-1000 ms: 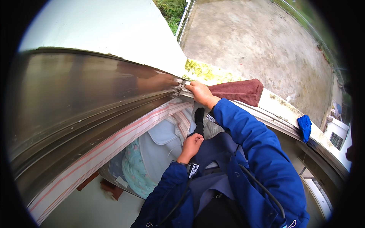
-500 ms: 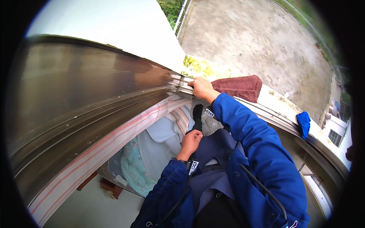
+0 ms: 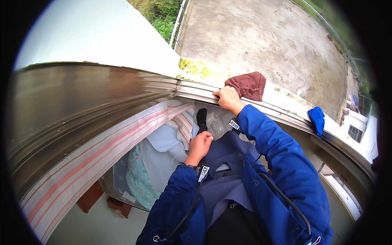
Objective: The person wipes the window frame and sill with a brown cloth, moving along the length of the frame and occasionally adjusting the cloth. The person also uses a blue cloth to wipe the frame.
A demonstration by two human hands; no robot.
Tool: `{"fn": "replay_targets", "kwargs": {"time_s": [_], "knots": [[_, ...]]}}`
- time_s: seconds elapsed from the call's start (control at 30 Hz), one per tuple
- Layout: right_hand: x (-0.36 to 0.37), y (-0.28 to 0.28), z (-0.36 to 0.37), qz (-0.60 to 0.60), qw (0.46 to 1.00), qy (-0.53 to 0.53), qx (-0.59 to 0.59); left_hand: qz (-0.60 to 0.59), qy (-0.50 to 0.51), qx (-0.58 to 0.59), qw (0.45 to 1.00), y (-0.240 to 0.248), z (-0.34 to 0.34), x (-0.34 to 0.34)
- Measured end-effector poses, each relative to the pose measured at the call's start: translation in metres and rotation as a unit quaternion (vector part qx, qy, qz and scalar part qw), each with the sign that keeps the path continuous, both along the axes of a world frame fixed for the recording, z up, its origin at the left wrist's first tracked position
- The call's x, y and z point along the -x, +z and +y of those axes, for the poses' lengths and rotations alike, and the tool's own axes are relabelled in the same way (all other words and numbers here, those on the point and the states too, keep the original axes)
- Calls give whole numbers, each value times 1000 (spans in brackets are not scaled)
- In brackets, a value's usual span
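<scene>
My right hand [image 3: 229, 99] reaches out to the metal window track [image 3: 196, 90]. Its fingers are bent together with the tips down on the rail, and what is under them is hidden. A maroon cloth [image 3: 250, 85] lies crumpled on the sill just beyond its knuckles, its near edge partly behind the hand. In front of my body is my left hand [image 3: 199, 145], closed with the thumb against the curled index finger. Whatever it may hold cannot be seen. Below it shows a foot in a black sock [image 3: 201, 118].
A dark sliding window pane [image 3: 81, 83] stands at the left, with a pink-striped curtain [image 3: 94, 149] below it. Pale blue bedding [image 3: 163, 157] and a mint quilt [image 3: 141, 175] lie inside. On the sill at the right sits a blue cloth [image 3: 317, 120]. Outside is a concrete yard [image 3: 261, 36].
My right hand has slid rightward along the track, toward the maroon cloth, which now looks more bunched. My left hand stays closed in nearly the same place. The whole view has shifted a little.
</scene>
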State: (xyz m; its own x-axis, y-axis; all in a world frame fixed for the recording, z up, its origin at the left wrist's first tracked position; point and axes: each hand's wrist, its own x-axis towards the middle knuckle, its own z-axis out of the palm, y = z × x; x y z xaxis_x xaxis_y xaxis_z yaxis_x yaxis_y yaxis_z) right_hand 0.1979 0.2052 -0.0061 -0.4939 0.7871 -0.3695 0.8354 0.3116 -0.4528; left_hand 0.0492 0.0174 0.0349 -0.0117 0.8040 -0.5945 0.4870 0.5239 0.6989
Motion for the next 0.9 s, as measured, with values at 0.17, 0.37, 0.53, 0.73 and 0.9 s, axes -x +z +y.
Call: {"fn": "replay_targets", "kwargs": {"time_s": [0.17,0.37,0.53,0.73,0.9], "knots": [[-63,5,-15,-48,999,-21,-4,-3,-27,-7,1000,0,4,-13],[-142,6,-41,-34,997,-21,-59,-12,-40,-1,999,3,4,-26],[-159,-5,-44,85,991,-19,-102,-14,-42,-5,999,-3,3,-33],[-159,1,-41,38,987,18,-153,-19,-61,4,998,-8,-1,-37],[-156,3,-33,102,989,41,-99,-22,-50,6,999,-6,2,-37]]}}
